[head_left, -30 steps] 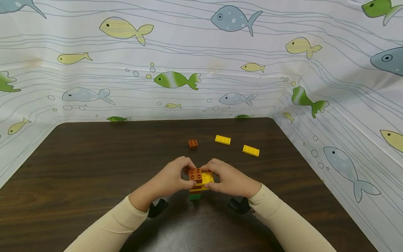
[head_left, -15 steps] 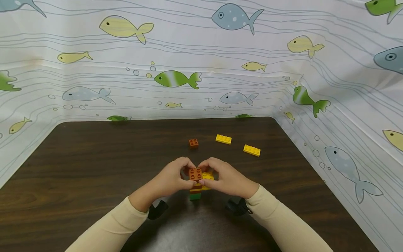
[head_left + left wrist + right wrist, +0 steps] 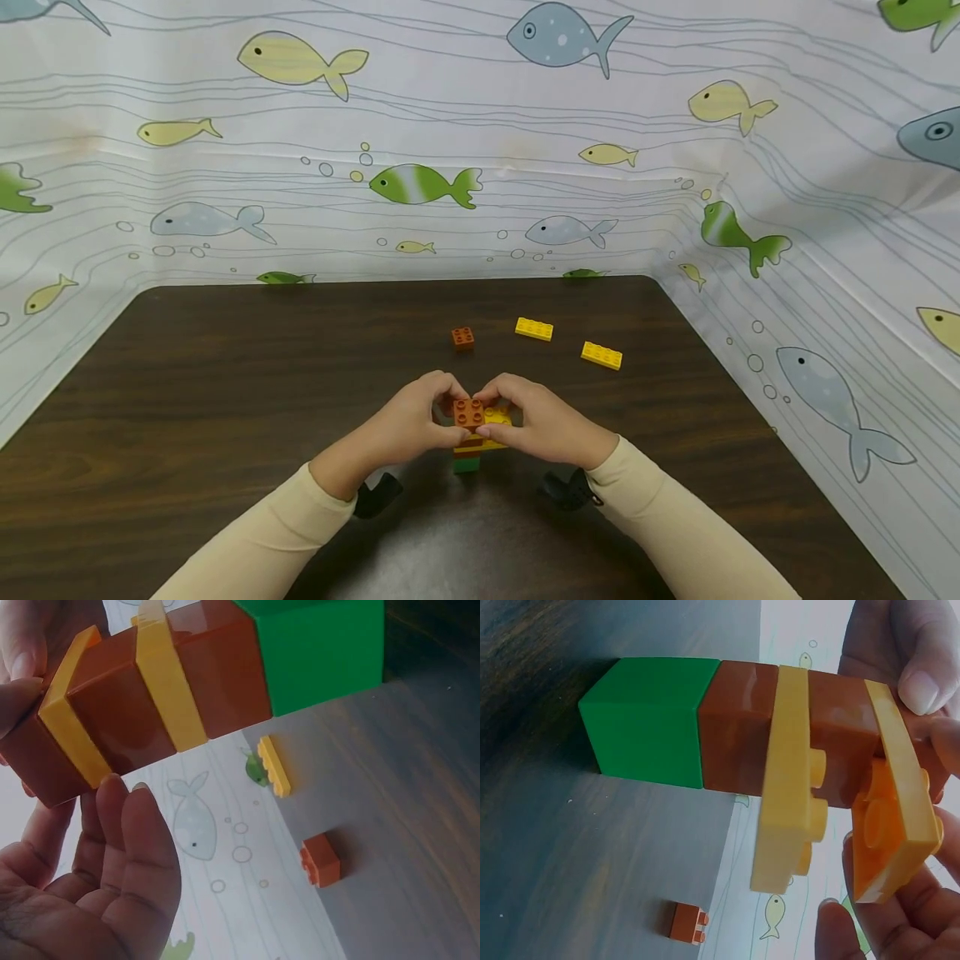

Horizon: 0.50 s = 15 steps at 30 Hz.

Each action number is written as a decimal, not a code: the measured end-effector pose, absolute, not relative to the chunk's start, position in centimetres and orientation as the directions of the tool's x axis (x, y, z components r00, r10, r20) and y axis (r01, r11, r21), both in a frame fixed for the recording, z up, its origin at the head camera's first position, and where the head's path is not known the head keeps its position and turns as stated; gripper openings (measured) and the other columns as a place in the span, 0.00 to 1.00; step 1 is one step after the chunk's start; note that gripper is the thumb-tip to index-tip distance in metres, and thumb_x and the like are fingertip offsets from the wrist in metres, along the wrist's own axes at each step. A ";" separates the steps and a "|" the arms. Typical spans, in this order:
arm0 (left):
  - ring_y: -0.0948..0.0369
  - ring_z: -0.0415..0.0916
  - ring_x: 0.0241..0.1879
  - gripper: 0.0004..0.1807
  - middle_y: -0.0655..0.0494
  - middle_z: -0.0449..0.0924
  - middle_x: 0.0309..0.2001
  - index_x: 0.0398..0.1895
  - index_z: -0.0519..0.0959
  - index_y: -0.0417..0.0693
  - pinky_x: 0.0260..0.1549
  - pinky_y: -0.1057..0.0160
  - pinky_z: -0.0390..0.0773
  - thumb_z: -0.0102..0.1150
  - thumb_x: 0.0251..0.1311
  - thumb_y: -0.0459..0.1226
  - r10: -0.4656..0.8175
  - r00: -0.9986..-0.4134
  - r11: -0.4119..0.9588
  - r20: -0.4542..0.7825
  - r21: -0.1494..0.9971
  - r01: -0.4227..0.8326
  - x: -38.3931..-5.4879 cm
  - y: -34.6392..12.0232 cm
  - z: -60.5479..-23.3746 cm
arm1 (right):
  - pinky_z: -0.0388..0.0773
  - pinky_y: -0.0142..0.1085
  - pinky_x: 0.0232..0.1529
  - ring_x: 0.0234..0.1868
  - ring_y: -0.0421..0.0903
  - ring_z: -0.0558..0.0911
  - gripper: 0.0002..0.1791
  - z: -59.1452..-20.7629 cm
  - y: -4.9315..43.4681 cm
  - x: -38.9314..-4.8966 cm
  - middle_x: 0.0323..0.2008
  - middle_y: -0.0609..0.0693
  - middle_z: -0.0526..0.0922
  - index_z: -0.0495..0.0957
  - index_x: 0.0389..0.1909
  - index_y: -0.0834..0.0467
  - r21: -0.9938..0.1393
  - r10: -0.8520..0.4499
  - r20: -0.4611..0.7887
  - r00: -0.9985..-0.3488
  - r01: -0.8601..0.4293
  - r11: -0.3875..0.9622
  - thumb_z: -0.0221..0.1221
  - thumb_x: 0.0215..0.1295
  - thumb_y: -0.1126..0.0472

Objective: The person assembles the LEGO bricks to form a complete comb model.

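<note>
A tower of toy building bricks stands on the table between my hands. Its base is a green block (image 3: 466, 465); above it, brown bricks (image 3: 739, 724) alternate with two yellow plates (image 3: 784, 832), which jut out to the right. The top brown brick (image 3: 468, 410) is pinched from the left by my left hand (image 3: 408, 423), thumb in front and fingers behind. My right hand (image 3: 546, 423) pinches the same brick from the right, its thumb close to the left thumb. The left wrist view shows some left fingers (image 3: 146, 840) loose beside the tower. Fingers partly hide the top brick.
Behind the hands lies a loose brown brick (image 3: 462, 338). Two loose yellow plates (image 3: 534, 329) lie farther right on the dark wooden table (image 3: 247, 367). A white fish-patterned sheet (image 3: 450, 108) borders the table at the back and sides.
My right hand has shifted left, its thumb going from the yellow plate to the top brown brick. The left hand keeps its grip. The head view has tilted slightly.
</note>
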<state>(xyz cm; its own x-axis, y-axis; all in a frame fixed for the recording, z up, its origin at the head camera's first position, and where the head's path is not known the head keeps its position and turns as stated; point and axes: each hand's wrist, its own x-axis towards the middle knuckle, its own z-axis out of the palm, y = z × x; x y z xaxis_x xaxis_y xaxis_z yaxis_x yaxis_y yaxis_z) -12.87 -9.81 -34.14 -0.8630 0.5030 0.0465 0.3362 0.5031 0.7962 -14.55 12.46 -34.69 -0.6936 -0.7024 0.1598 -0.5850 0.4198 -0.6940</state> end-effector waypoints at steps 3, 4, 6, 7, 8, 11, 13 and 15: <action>0.58 0.70 0.38 0.13 0.52 0.70 0.39 0.41 0.74 0.42 0.36 0.64 0.76 0.66 0.55 0.33 0.506 -0.861 0.496 0.051 0.799 0.339 -12.9 -9.8 -34.2 | 0.76 0.35 0.49 0.44 0.43 0.76 0.17 -34.7 12.5 -14.6 0.45 0.47 0.77 0.74 0.51 0.58 -0.691 -0.703 0.164 -0.692 -0.589 0.419 0.63 0.64 0.58; 0.58 0.70 0.38 0.13 0.52 0.70 0.39 0.41 0.74 0.42 0.35 0.64 0.76 0.66 0.55 0.33 0.507 -0.860 0.492 0.051 0.802 0.338 -12.9 -9.8 -34.2 | 0.76 0.35 0.49 0.44 0.42 0.76 0.17 -34.7 12.5 -14.5 0.45 0.47 0.77 0.74 0.51 0.57 -0.692 -0.703 0.163 -0.692 -0.588 0.418 0.63 0.64 0.58; 0.58 0.70 0.37 0.13 0.52 0.70 0.39 0.41 0.74 0.42 0.34 0.64 0.76 0.66 0.55 0.33 0.506 -0.861 0.487 0.054 0.805 0.337 -13.0 -9.8 -34.3 | 0.76 0.35 0.49 0.44 0.42 0.76 0.17 -34.7 12.6 -14.5 0.46 0.47 0.77 0.73 0.51 0.57 -0.693 -0.703 0.163 -0.692 -0.588 0.418 0.63 0.64 0.58; 0.58 0.70 0.37 0.13 0.52 0.70 0.39 0.42 0.74 0.42 0.34 0.65 0.76 0.66 0.55 0.33 0.504 -0.862 0.485 0.056 0.807 0.336 -13.0 -9.8 -34.3 | 0.76 0.35 0.49 0.43 0.42 0.76 0.17 -34.8 12.6 -14.6 0.46 0.47 0.77 0.73 0.51 0.57 -0.693 -0.705 0.166 -0.690 -0.590 0.414 0.62 0.64 0.58; 0.58 0.70 0.37 0.13 0.52 0.71 0.39 0.42 0.74 0.42 0.34 0.65 0.76 0.66 0.55 0.33 0.502 -0.863 0.481 0.056 0.812 0.332 -12.9 -9.8 -34.4 | 0.76 0.34 0.48 0.43 0.42 0.76 0.17 -34.8 12.6 -14.6 0.46 0.47 0.77 0.73 0.51 0.57 -0.696 -0.705 0.164 -0.690 -0.587 0.413 0.62 0.64 0.58; 0.57 0.71 0.36 0.14 0.52 0.71 0.39 0.42 0.74 0.41 0.32 0.65 0.76 0.67 0.54 0.33 0.487 -0.872 0.468 0.053 0.827 0.312 -12.9 -9.9 -34.6 | 0.76 0.34 0.47 0.43 0.43 0.76 0.17 -34.8 12.5 -14.6 0.46 0.47 0.77 0.74 0.51 0.58 -0.711 -0.702 0.155 -0.695 -0.571 0.409 0.62 0.64 0.58; 0.57 0.72 0.36 0.15 0.51 0.71 0.39 0.42 0.74 0.40 0.32 0.66 0.77 0.67 0.54 0.32 0.479 -0.876 0.457 0.055 0.837 0.302 -12.8 -9.9 -34.6 | 0.77 0.33 0.45 0.42 0.44 0.76 0.17 -34.9 12.5 -14.6 0.46 0.48 0.77 0.74 0.51 0.58 -0.726 -0.698 0.147 -0.701 -0.556 0.406 0.62 0.64 0.58; 0.56 0.71 0.36 0.15 0.51 0.71 0.39 0.42 0.75 0.40 0.32 0.65 0.77 0.67 0.54 0.32 0.474 -0.879 0.450 0.057 0.842 0.297 -12.7 -9.8 -34.7 | 0.77 0.34 0.44 0.42 0.44 0.75 0.18 -34.9 12.6 -14.6 0.46 0.48 0.77 0.74 0.52 0.57 -0.741 -0.692 0.138 -0.709 -0.537 0.403 0.63 0.64 0.58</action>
